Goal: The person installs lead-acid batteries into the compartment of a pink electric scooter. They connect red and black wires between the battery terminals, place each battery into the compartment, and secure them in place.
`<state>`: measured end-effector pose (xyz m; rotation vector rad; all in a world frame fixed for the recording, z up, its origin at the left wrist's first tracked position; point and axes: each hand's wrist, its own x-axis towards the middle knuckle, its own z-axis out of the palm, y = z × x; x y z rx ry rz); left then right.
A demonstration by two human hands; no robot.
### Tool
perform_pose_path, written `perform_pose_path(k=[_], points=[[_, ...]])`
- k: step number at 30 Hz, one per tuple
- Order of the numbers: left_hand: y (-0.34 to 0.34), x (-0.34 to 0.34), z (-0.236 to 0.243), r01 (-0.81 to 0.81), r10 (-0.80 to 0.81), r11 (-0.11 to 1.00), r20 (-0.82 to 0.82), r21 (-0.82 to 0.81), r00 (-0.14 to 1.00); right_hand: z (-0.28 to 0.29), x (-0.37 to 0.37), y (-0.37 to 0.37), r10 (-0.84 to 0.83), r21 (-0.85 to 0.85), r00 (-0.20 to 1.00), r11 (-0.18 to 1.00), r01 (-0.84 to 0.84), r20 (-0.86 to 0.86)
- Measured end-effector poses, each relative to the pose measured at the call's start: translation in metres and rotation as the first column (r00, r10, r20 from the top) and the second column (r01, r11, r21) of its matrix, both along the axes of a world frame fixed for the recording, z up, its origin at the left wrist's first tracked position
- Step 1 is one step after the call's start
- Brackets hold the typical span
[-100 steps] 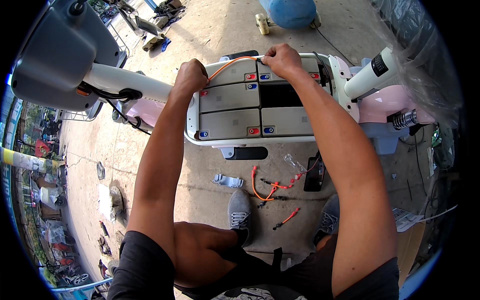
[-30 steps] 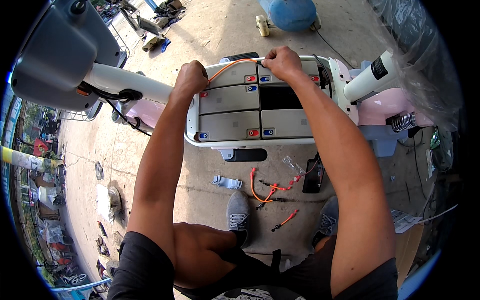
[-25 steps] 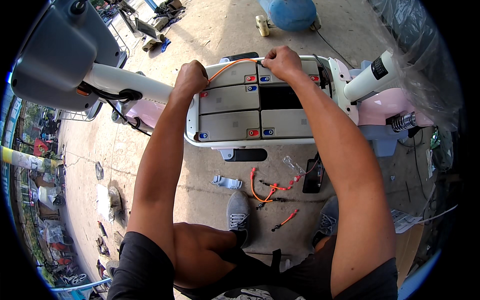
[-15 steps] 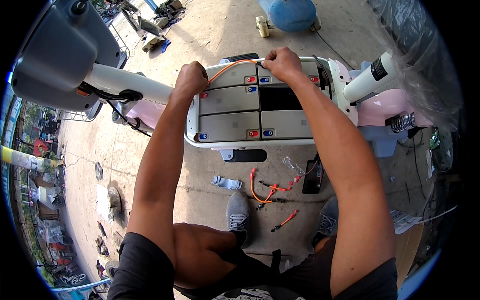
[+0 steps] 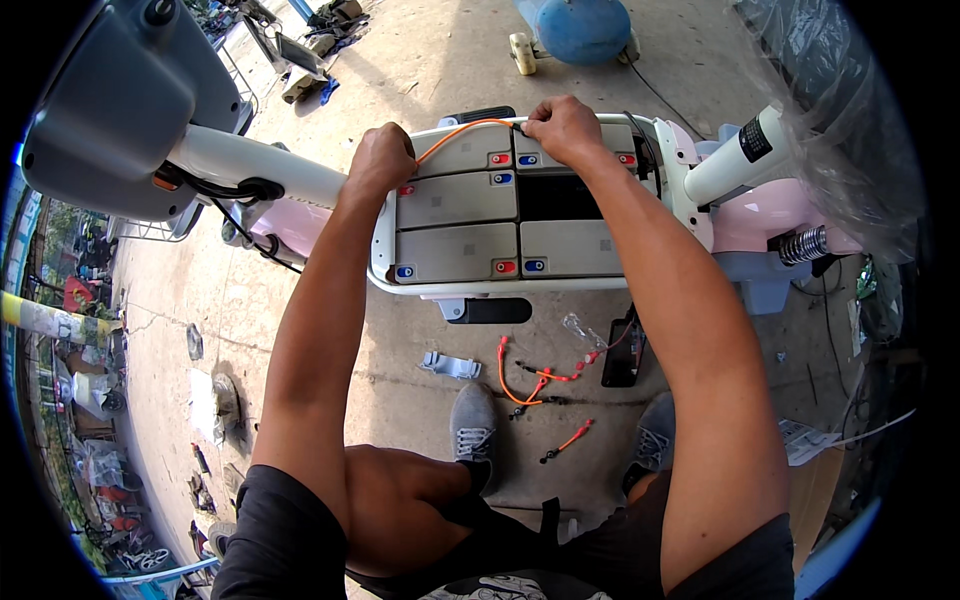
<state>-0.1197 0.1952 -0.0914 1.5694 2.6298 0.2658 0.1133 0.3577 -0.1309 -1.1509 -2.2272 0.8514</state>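
Note:
An orange cable [image 5: 462, 128] arches over the far row of grey batteries [image 5: 458, 197], which sit in the white frame of an electric scooter. My left hand [image 5: 383, 158] is closed on the cable's left end, by the frame's far left corner. My right hand [image 5: 562, 130] pinches the other end, which has a black tip, above the far middle of the pack. Red and blue terminal recesses mark the battery corners. One slot [image 5: 558, 198] in the middle row shows dark; my right forearm covers part of that side.
On the floor nearer me lie several short orange cables [image 5: 520, 385], a light grey bracket [image 5: 450, 365] and a black tray-like part [image 5: 622, 352]. Clear plastic sheeting [image 5: 850, 120] hangs at the right. A blue tank [image 5: 582, 30] stands beyond the scooter.
Both hands keep their hold on the orange cable, almost unmoved. The whole view has shifted very slightly.

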Motion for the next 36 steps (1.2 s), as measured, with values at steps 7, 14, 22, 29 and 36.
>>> perform_pose_path(k=[7,14,22,29,36], points=[[-0.001,-0.002,-0.003,0.003,-0.003,1.0,0.0,0.02,1.0,-0.001,0.0,-0.001,-0.003,0.012,1.0,1.0,0.003,-0.011],[0.0,0.0,-0.002,0.0,0.0,1.0,-0.008,0.02,1.0,0.0,0.0,-0.001,-0.003,0.007,1.0,1.0,0.003,-0.016],[0.0,0.002,-0.003,0.011,-0.01,1.0,-0.015,0.025,1.0,-0.002,0.001,-0.001,0.0,0.012,0.999,1.0,0.001,-0.036],[0.005,0.008,-0.004,0.024,-0.024,1.0,-0.019,0.015,1.0,-0.002,0.0,-0.002,-0.007,-0.006,0.999,1.0,0.007,-0.031],[0.016,0.04,-0.01,0.079,-0.082,0.978,0.007,0.193,0.997,-0.002,0.002,-0.004,-0.001,-0.007,0.999,1.0,0.0,-0.049]])
